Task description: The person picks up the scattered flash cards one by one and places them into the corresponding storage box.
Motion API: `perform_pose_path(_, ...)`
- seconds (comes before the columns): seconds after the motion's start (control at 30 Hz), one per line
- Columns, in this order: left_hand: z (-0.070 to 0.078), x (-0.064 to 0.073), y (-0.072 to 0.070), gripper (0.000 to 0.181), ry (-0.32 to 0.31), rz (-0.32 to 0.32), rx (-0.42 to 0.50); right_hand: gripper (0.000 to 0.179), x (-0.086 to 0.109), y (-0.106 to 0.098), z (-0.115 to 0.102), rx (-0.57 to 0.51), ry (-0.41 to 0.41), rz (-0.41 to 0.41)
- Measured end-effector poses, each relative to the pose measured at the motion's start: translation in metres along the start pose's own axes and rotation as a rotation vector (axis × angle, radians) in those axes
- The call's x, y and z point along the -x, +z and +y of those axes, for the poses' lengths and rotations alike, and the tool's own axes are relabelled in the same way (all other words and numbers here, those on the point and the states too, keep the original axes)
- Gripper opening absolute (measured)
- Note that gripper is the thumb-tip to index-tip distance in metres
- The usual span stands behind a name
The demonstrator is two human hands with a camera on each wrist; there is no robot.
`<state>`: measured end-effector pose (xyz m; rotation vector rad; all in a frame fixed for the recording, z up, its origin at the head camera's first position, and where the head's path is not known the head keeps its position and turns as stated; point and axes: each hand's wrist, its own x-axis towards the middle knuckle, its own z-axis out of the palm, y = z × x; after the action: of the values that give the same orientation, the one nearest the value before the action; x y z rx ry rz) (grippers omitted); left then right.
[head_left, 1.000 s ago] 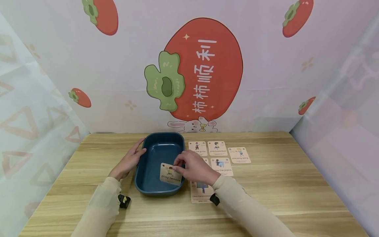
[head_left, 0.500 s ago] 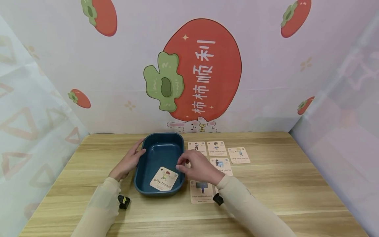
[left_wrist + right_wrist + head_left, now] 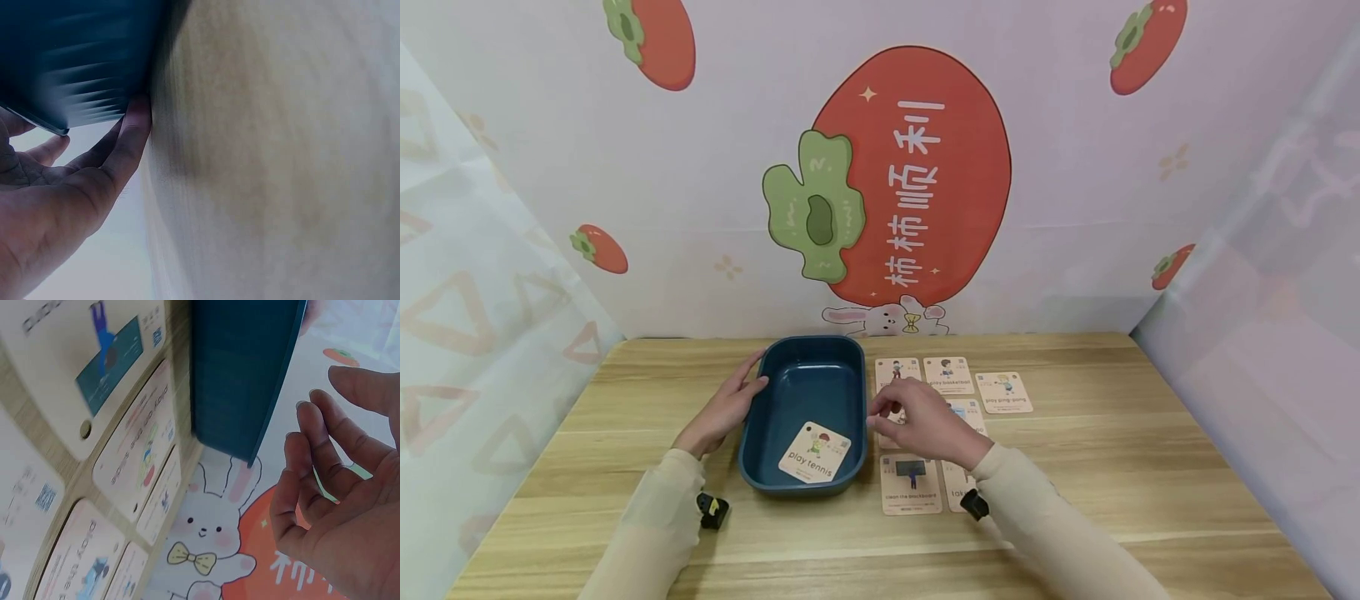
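A dark blue rectangular bin (image 3: 808,400) sits left of centre on the table. One picture card, lettered "play tennis" (image 3: 815,452), lies slantwise inside it near the front. My left hand (image 3: 724,410) holds the bin's left side, with the thumb at the rim and fingers along the outer wall (image 3: 94,69). Just off the right rim hovers my right hand (image 3: 925,421), its fingers loosely bent and nothing between them. Beneath it are picture cards, partly covered; the "clean the blackboard" card (image 3: 911,485) shows in full.
Right of the bin several cards lie in rows, among them "play basketball" (image 3: 948,376) and "play ping-pong" (image 3: 1003,392). A printed backdrop (image 3: 1060,208) rises behind the wooden table (image 3: 1112,467). Black wrist devices (image 3: 712,510) sit at both sleeves.
The tennis card has left my right hand's pinch and now lies in the bin. That hand has moved right, out over the cards. My left hand has stayed put.
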<state>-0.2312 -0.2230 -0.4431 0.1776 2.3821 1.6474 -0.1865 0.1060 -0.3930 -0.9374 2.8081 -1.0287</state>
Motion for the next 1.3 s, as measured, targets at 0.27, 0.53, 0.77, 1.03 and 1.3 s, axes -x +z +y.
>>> perform_pose_path(0.27,0.000,0.000,0.000,0.061,0.003,0.003,0.001,0.004,0.008,-0.009,0.009,0.013,0.032,0.014)
perform_pose_path(0.53,0.000,-0.001,0.000,0.061,-0.001,0.003,-0.010,0.004,0.015,-0.017,0.018,0.041,0.040,0.025)
perform_pose_path(0.77,0.000,-0.001,0.000,0.061,0.002,0.004,-0.017,0.005,0.021,-0.022,0.024,0.034,0.071,0.037)
perform_pose_path(1.03,0.001,-0.001,0.001,0.062,-0.005,0.002,-0.009,0.005,0.026,-0.029,0.033,0.040,0.087,0.049)
perform_pose_path(1.3,0.000,-0.001,0.001,0.061,-0.009,0.005,-0.010,0.004,0.033,-0.034,0.045,0.052,0.075,0.058)
